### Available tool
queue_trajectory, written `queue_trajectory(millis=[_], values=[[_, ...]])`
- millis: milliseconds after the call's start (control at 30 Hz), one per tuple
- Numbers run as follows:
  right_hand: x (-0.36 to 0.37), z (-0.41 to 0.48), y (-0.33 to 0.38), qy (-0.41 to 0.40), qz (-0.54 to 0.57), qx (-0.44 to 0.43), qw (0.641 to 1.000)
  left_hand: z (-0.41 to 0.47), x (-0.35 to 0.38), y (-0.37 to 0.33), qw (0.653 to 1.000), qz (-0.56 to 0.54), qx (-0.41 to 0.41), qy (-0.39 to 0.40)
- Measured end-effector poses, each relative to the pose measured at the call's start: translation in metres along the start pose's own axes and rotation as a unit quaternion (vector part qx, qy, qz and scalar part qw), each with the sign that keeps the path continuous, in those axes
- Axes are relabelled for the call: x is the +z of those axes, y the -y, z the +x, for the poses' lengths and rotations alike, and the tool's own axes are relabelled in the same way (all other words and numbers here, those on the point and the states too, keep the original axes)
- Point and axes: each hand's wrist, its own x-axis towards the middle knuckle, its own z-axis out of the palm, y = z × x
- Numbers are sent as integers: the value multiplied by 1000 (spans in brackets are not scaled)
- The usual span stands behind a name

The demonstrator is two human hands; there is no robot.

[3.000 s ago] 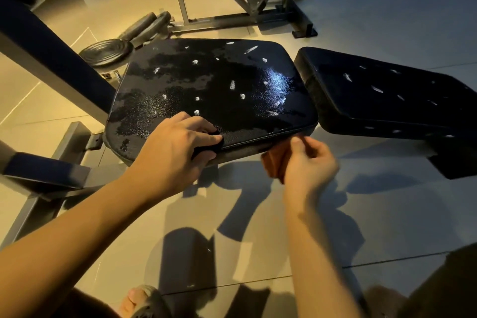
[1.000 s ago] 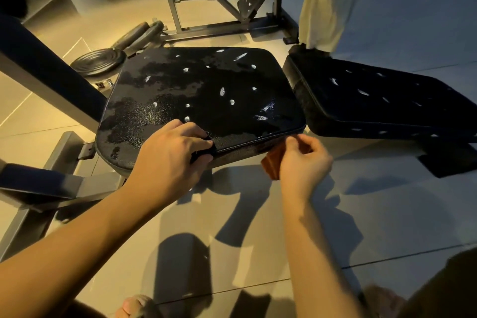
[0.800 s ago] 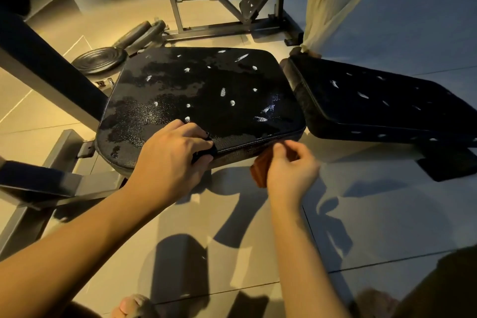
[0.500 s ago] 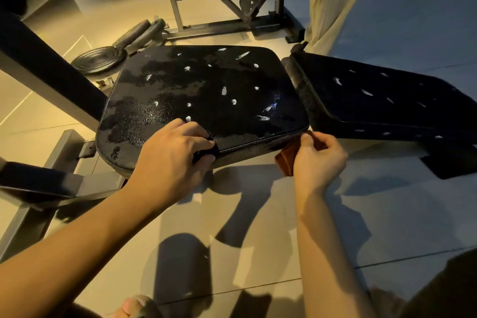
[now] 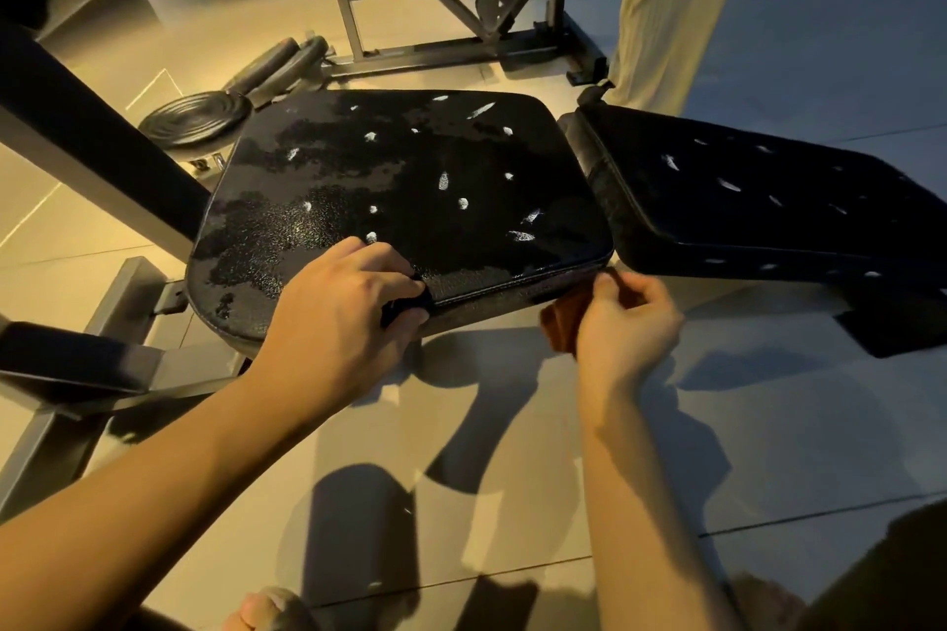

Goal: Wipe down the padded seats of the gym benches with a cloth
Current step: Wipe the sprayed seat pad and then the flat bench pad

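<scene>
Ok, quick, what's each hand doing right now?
Left hand: gripping the front edge of the seat pad.
Right hand: holding the brown cloth at the pad's corner.

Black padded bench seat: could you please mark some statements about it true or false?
1. The right hand holds a rust-orange cloth at the front right corner of the black padded bench seat. True.
2. The cloth lies spread on the seat's top. False: it is bunched at the front edge, below the top.
3. The left hand grips the seat's front edge. True.
4. The seat's top is spotless. False: white specks dot it.
5. The round dark weight plate rests on the seat. False: it lies on the floor beside it.
</scene>
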Motion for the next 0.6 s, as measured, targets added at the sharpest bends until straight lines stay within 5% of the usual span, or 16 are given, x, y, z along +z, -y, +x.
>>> queue_trajectory(millis=[200, 400, 600], values=[[27, -90, -10, 119, -22, -93, 988, 4, -2, -1, 1000, 13, -2, 5], [7, -8, -4, -16, 23, -23, 999, 3, -1, 0, 1000, 10, 1, 2], [29, -66, -14, 56, -6, -80, 995, 2, -1, -1, 1000, 8, 1, -11]])
